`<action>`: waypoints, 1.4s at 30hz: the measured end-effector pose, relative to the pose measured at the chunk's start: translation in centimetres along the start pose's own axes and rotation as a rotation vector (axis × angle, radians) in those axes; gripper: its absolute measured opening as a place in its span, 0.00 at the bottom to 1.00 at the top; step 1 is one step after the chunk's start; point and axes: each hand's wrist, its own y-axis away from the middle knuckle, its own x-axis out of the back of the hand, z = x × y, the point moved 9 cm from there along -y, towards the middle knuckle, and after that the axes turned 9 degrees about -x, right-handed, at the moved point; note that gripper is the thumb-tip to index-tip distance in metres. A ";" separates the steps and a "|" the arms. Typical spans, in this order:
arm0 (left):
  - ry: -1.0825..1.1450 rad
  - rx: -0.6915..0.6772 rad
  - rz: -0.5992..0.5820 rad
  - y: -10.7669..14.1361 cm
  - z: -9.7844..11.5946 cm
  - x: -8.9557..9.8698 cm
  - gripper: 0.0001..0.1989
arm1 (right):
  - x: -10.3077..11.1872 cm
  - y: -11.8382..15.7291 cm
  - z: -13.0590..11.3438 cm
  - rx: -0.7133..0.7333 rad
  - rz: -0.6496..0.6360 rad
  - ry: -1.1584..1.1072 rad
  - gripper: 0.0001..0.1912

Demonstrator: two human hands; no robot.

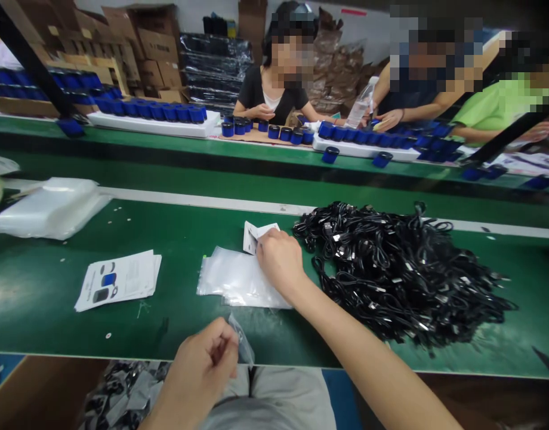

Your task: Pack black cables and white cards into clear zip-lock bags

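My right hand (281, 260) is closed on a folded white paper (253, 237), just above a stack of clear plastic bags (234, 275). Near the table's front edge, my left hand (212, 355) pinches a small clear plastic bag (241, 339), which hangs to the right of its fingers. A stack of printed leaflets (117, 279) lies to the left of the clear bags. Right of my right hand spreads a large heap of black cables (391, 269).
At the left lies a thick pile of plastic bags (51, 206). A raised green shelf (167, 146) crosses behind, bearing rows of blue jars (153, 111). Several people sit beyond it. Below the front edge, a box holds bagged items (126, 391).
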 end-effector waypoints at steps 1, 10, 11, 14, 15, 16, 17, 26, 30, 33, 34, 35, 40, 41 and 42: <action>0.027 0.029 -0.014 0.0 -0.3 -0.1 0.10 | 0.6 0.4 0.2 0.006 0.018 -0.010 0.10; 0.256 -0.091 -0.028 -0.6 -0.6 0.6 0.09 | -1.3 15.3 2.4 -0.278 -0.448 -1.066 0.09; 0.244 -0.124 -0.029 -0.5 -0.3 0.6 0.10 | -2.3 16.3 2.7 -0.368 -0.471 -1.157 0.12; 0.264 -0.076 -0.019 -0.5 -0.2 0.4 0.08 | -4.2 17.2 3.3 -0.542 -0.510 -1.360 0.19; 0.287 -0.040 -0.017 -0.5 -0.3 0.3 0.08 | -4.4 17.0 3.3 -0.569 -0.521 -1.403 0.20; 0.313 -0.006 -0.012 -0.5 -0.4 0.1 0.08 | -4.5 16.7 3.3 -0.586 -0.526 -1.439 0.20; 0.338 0.019 -0.006 -0.5 -0.4 0.0 0.09 | -4.5 16.4 3.3 -0.595 -0.526 -1.471 0.21; 0.272 0.018 0.020 -0.3 -0.1 0.7 0.12 | -4.3 16.1 3.5 -0.470 -0.445 -1.206 0.17; 0.250 0.108 0.126 -0.1 -0.9 1.2 0.13 | -1.6 15.9 4.1 -0.370 -0.176 -0.918 0.06; 0.201 0.126 0.206 0.1 -1.0 1.5 0.13 | -2.4 16.8 3.7 -0.494 -0.153 -1.156 0.16; 0.166 0.109 0.239 0.1 -0.8 1.7 0.12 | -3.1 17.2 3.2 -0.534 -0.185 -1.270 0.23; 0.126 0.077 0.273 0.1 -0.5 2.1 0.12 | -3.9 17.5 2.5 -0.554 -0.251 -1.363 0.26; -0.040 -0.053 0.331 0.3 0.3 3.2 0.10 | -5.0 17.9 1.3 -0.424 -0.425 -1.150 0.08; -0.049 -0.056 0.329 0.4 0.2 3.3 0.09 | -3.8 17.5 1.8 -0.350 -0.307 -1.052 0.08; -0.050 -0.059 0.330 0.4 0.2 3.4 0.09 | -2.4 17.2 2.1 -0.266 -0.174 -0.969 0.06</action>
